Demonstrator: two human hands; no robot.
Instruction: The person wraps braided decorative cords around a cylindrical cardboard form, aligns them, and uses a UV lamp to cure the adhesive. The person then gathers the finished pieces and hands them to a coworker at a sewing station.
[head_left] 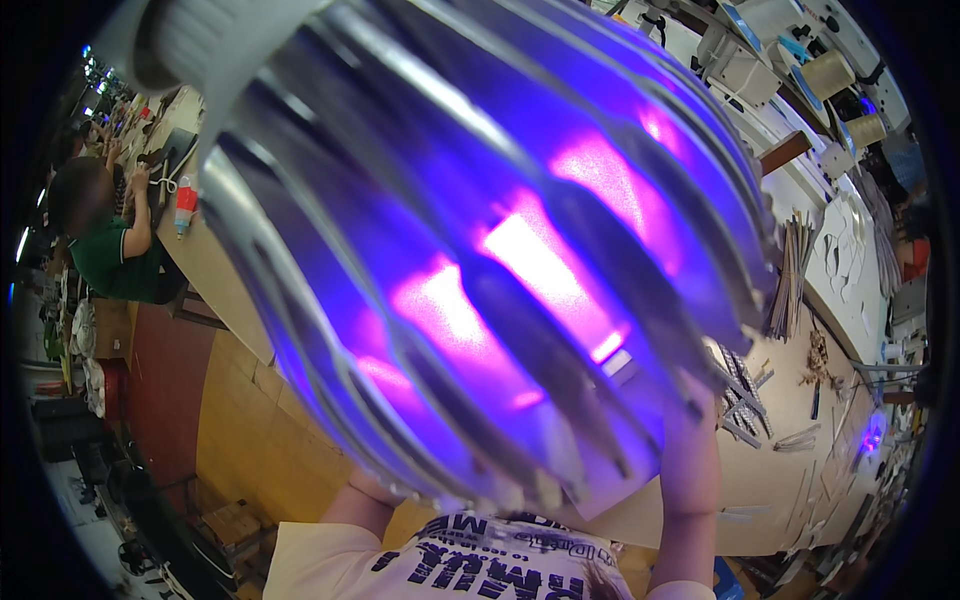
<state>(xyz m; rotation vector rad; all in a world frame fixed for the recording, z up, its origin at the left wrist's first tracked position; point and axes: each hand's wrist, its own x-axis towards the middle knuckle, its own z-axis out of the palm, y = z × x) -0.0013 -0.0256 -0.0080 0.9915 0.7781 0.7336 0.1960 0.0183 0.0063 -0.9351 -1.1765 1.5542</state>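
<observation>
A large lamp (585, 240) with silvery metal ribs and a glowing violet-pink light fills the middle of the head view, very close. Its white collar (215, 60) shows at the upper left. Below it, my right forearm (690, 475) reaches up behind the ribs, and that hand is mostly covered. My left forearm (362, 503) goes up behind the lamp's lower left side, where the hand is hidden. What either hand holds or touches cannot be made out. Beside the right forearm, a small pile of thin grey strips (742, 398) lies on the table.
The pale worktable (760, 495) spreads to the right, with loose strips and a bundle of long brown strips (792, 262). Thread cones (828, 76) stand at the upper right. At the far left, a person in a dark green shirt (118, 262) sits near a red-and-white bottle (186, 203).
</observation>
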